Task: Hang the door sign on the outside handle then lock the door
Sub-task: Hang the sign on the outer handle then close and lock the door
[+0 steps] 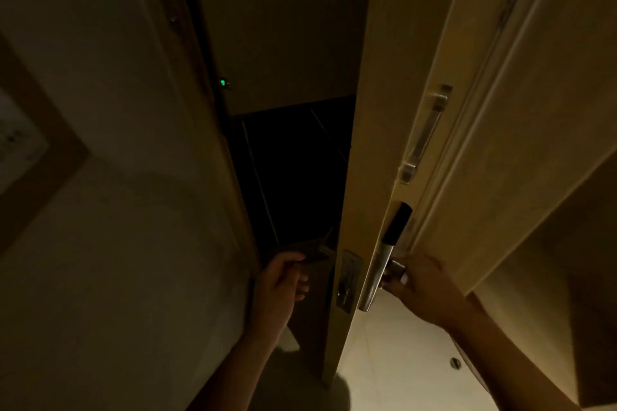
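Observation:
The cream door (pixel 374 130) stands ajar, its edge facing me, with a dark corridor beyond the gap. My left hand (pixel 283 280) reaches through the gap and pinches a dark flat door sign (pixel 314 252), hard to make out in the gloom, just left of the door edge. My right hand (pixel 424 284) grips the base of the inside lever handle (pixel 374 277), a silver lever below a black lock plate (pixel 397 222). The latch plate (pixel 347 280) shows on the door edge. The outside handle is hidden behind the door.
The door frame (pixel 213 117) and a wall run down the left, with a framed notice (pixel 20 143) on it. A metal swing-bar guard (pixel 424 133) sits on the door above the lock. A small green light (pixel 223 82) glows in the corridor. A round doorstop (pixel 454 363) sits on the pale floor.

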A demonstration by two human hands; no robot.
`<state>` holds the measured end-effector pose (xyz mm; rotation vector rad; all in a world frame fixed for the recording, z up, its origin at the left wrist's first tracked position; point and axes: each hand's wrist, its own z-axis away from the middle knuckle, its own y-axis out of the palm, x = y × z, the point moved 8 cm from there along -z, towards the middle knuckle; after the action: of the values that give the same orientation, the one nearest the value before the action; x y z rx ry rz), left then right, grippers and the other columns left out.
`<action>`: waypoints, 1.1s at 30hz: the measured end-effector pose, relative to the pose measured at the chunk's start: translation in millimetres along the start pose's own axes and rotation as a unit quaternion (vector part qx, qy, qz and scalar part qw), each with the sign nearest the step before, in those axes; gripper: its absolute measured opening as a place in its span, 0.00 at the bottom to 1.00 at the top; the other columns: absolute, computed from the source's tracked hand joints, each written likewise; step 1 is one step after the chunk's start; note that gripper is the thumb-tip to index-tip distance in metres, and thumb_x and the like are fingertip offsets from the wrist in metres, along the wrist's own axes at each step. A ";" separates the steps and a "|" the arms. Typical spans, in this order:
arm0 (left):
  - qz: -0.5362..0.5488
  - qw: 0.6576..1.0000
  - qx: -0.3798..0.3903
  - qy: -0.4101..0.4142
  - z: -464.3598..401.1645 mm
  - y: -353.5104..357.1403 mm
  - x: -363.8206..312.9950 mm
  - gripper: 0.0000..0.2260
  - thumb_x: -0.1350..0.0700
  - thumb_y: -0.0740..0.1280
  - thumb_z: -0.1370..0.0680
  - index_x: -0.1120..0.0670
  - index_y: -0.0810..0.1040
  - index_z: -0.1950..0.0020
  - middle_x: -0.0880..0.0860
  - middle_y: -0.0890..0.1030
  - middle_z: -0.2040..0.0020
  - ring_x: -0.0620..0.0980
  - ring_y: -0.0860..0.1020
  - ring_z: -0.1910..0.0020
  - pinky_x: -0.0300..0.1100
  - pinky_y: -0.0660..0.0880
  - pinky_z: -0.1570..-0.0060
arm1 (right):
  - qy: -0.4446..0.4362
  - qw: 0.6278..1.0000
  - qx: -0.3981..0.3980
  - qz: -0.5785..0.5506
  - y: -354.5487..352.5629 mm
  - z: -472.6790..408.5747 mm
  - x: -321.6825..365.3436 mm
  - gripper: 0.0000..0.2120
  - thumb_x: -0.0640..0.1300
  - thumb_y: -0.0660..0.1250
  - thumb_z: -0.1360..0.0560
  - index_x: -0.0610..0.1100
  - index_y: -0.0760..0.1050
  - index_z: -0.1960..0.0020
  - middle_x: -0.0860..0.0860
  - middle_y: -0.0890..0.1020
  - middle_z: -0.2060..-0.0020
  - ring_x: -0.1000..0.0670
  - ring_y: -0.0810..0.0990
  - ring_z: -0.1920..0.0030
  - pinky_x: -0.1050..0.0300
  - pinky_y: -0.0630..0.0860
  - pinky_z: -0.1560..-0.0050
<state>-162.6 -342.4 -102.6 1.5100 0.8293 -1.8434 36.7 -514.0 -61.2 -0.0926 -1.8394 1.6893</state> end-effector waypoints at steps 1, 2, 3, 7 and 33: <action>0.005 1.000 -0.010 -0.001 -3.2 -8.5 -0.1 0.13 0.59 0.61 0.19 0.41 0.80 0.49 0.49 0.84 0.60 0.48 0.83 0.61 0.39 0.78 0.63 | 0.002 1.000 0.013 -0.019 11.7 -6.7 2.6 0.11 0.52 0.62 0.21 0.48 0.79 0.55 0.49 0.82 0.61 0.52 0.77 0.58 0.49 0.74 0.46; 0.013 1.000 -0.023 0.002 -8.9 -21.2 -1.8 0.14 0.59 0.61 0.19 0.41 0.80 0.50 0.49 0.84 0.61 0.48 0.83 0.62 0.39 0.78 0.63 | 0.002 0.999 0.011 -0.039 22.2 -18.1 7.7 0.13 0.49 0.60 0.20 0.46 0.79 0.58 0.47 0.81 0.64 0.50 0.77 0.59 0.46 0.74 0.48; 0.019 0.999 -0.031 0.004 -12.3 -28.9 -3.4 0.14 0.60 0.61 0.19 0.42 0.81 0.50 0.50 0.83 0.61 0.48 0.83 0.63 0.39 0.78 0.64 | 0.008 0.998 0.006 -0.058 28.8 -24.9 10.2 0.13 0.47 0.60 0.20 0.46 0.79 0.60 0.46 0.80 0.65 0.49 0.76 0.59 0.45 0.75 0.50; 0.035 0.998 -0.054 0.005 -25.9 -56.0 -10.7 0.13 0.61 0.60 0.19 0.45 0.80 0.51 0.53 0.82 0.60 0.46 0.82 0.65 0.37 0.77 0.66 | -0.026 0.997 -0.015 -0.068 38.8 -60.4 33.2 0.11 0.49 0.60 0.21 0.51 0.77 0.59 0.52 0.77 0.69 0.51 0.74 0.60 0.50 0.73 0.58; -0.032 0.948 -0.295 0.112 -235.2 -127.2 -147.8 0.14 0.53 0.65 0.20 0.46 0.74 0.34 0.38 0.79 0.44 0.34 0.78 0.45 0.26 0.74 0.52 | -0.242 0.954 0.144 0.103 103.1 -354.8 133.4 0.15 0.56 0.56 0.24 0.50 0.76 0.47 0.51 0.82 0.56 0.50 0.80 0.58 0.59 0.69 0.59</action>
<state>-95.7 -69.8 18.0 1.3115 1.4045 -1.2996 66.0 -125.5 -110.9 0.2851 -1.9445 2.2645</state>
